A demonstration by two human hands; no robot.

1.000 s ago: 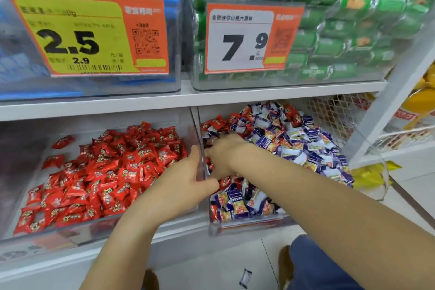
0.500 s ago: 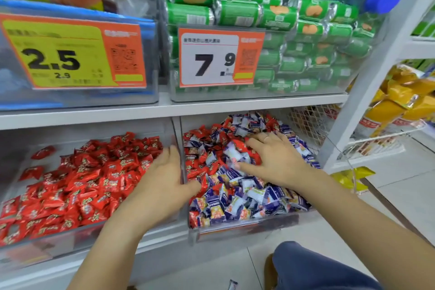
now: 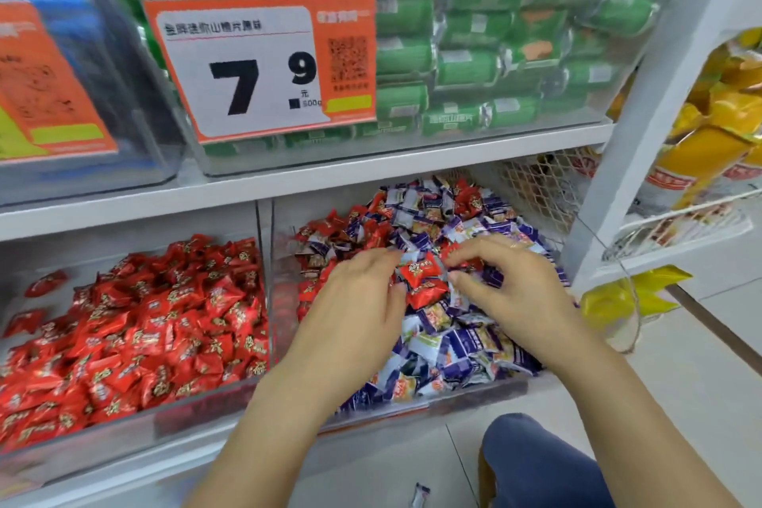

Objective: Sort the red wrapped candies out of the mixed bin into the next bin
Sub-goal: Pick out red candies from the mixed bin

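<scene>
Both hands are over the mixed bin of purple and red candies: the left hand and right hand flank two red wrapped candies on top of the pile. Fingers of both are loosely spread, their tips touching those wrappers, clamped on nothing. The next bin, just left, holds only red candies.

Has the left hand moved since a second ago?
Yes. The left hand has crossed the clear divider from the red bin's side into the mixed bin.
</scene>
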